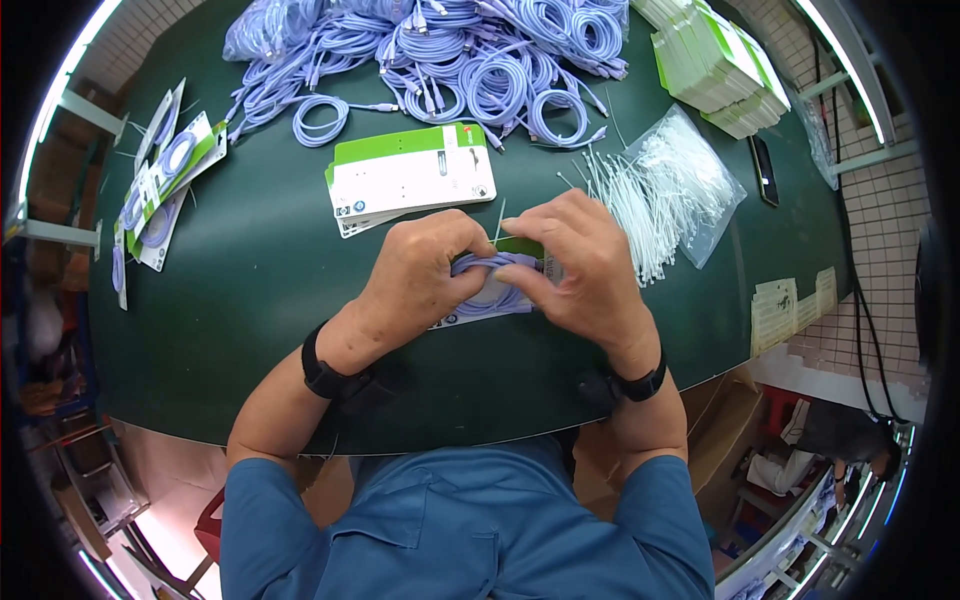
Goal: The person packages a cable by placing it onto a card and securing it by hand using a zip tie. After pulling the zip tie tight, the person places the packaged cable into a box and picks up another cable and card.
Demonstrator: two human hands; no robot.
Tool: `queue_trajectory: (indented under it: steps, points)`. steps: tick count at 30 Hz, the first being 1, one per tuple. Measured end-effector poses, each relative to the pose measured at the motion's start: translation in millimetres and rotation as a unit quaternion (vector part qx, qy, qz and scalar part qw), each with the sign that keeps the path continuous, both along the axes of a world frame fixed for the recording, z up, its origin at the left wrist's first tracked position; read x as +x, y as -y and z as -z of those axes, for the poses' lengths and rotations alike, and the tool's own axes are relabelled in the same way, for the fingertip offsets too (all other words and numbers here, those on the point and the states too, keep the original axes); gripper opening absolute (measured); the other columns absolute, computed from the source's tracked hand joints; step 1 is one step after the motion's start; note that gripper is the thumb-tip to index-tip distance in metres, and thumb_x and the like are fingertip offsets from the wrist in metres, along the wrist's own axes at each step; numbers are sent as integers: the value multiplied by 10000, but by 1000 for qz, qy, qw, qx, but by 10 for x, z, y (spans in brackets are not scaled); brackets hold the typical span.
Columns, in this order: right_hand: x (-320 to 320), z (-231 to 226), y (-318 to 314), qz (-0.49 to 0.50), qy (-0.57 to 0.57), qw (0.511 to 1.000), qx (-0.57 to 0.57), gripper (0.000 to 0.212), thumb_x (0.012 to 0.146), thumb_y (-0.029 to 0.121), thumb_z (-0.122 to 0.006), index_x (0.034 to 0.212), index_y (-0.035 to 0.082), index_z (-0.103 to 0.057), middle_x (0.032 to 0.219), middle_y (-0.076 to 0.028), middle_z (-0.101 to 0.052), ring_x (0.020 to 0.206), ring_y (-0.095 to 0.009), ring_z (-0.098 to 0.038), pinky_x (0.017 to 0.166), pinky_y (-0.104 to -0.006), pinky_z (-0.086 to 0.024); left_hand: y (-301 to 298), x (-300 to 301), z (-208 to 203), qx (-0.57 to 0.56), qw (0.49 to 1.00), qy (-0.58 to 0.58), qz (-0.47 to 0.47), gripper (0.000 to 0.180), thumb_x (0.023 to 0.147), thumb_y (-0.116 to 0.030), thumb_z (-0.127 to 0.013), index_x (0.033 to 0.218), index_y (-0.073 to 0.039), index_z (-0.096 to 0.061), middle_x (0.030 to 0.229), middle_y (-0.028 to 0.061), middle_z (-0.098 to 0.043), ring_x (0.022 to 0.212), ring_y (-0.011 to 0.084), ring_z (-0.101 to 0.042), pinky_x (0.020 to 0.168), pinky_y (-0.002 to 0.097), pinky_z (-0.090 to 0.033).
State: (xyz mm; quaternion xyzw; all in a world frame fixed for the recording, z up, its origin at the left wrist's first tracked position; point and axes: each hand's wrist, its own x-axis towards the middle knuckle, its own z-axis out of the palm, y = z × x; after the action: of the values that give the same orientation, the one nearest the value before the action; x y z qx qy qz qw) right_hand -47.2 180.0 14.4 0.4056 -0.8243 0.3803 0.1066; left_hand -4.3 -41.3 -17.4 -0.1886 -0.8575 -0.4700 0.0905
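Between my hands, a coiled lavender cable [512, 302] lies over a white and green packaging card [462, 321] near the front of the table. My left hand [415, 265] is closed on the coil's left side, thumb and forefinger pinching it. A thin white cable tie [500, 215] stands up at the top of the coil. My right hand [590, 262] is curled, its fingertips at the tie and its thumb pressing the coil. Fingers hide part of the coil and the tie's lower end.
A large heap of lavender cables [470, 60] covers the back. Stacked cards [410, 180] lie ahead, with more card stacks [715, 70] at back right. Loose cable ties spill from a clear bag [690, 170], near a phone [763, 170]. Carded cables [165, 190] pile up at left.
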Motion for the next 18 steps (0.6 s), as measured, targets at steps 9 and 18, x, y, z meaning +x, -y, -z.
queue_trajectory:
  steps: [9,18]
  points:
    - [-24,175,35,-35,34,999,14,353,749,68,-882,1073,79,-741,1024,-67,-748,949,-266,-685,840,-392,-509,0,9,47,23,999,27,-1,178,778,34,-772,951,6,-739,945,104,-768,853,219,-756,781,320,-593]
    - [-61,186,18,-59,98,993,-22,299,808,57,-848,1086,62,-738,1020,-82,-764,884,-253,-703,766,-348,-522,-28,0,39,38,995,86,-10,184,771,15,-738,954,12,-757,909,115,-773,810,215,-747,761,320,-583]
